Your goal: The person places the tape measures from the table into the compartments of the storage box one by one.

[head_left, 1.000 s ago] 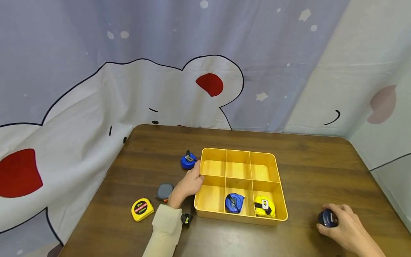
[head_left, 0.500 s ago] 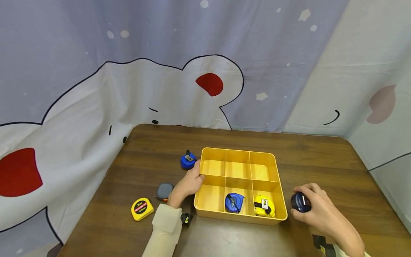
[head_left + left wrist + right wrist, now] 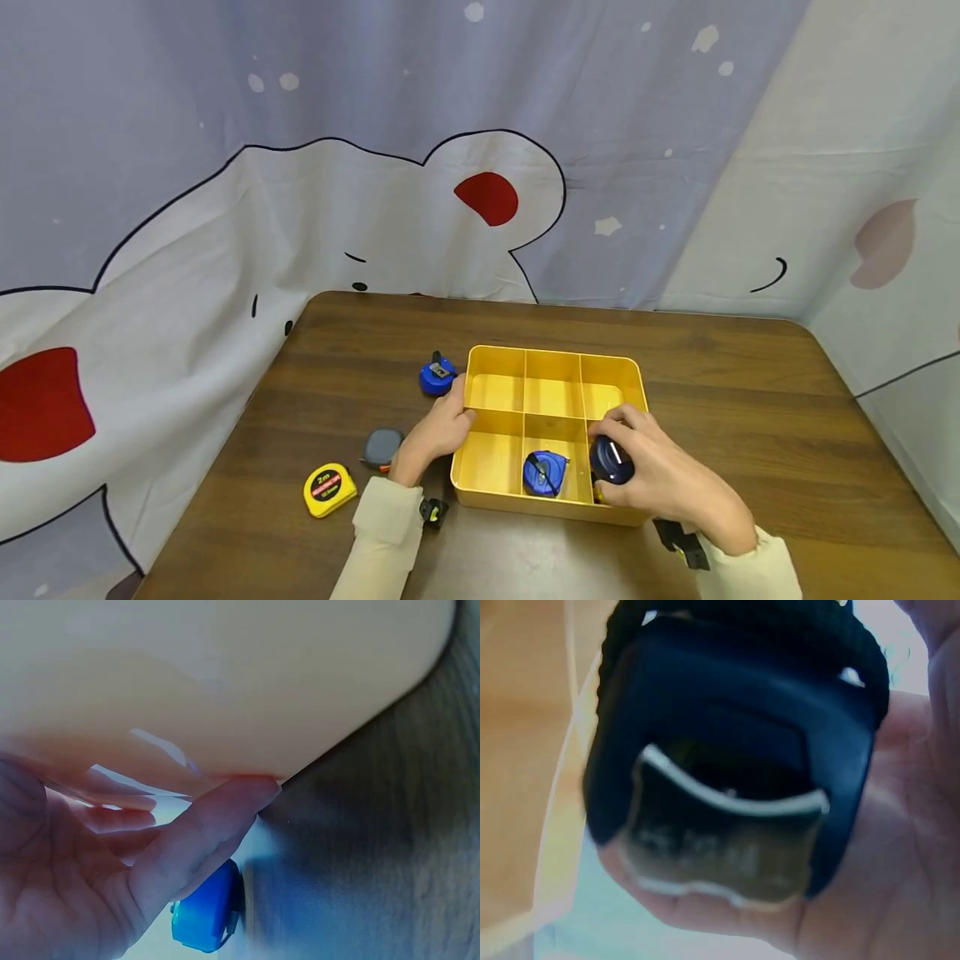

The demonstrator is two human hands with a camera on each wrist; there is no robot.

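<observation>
In the head view, my right hand (image 3: pixel 648 467) holds a dark blue tape measure (image 3: pixel 611 459) over the front right compartment of a yellow divided box (image 3: pixel 551 507). Its metal end hook and black strap show in the right wrist view, where the tape measure (image 3: pixel 727 712) is blurred. A yellow tape measure (image 3: pixel 597 490) in that compartment is mostly hidden beneath my hand. A blue tape measure (image 3: pixel 545 472) lies in the front middle compartment. My left hand (image 3: pixel 438 429) grips the box's left side, fingers against the outer wall (image 3: pixel 225 690) and thumb at the rim.
Left of the box, a blue tape measure (image 3: pixel 437 376) stands by my left fingertips. A grey tape measure (image 3: pixel 382 447) and a yellow tape measure (image 3: pixel 328 490) lie farther left on the wooden table (image 3: pixel 750 392). A printed curtain (image 3: pixel 420 83) hangs behind the table.
My right hand has carried the dark blue tape measure leftward from the table's right side to over the front right compartment. My left hand has stayed at the box.
</observation>
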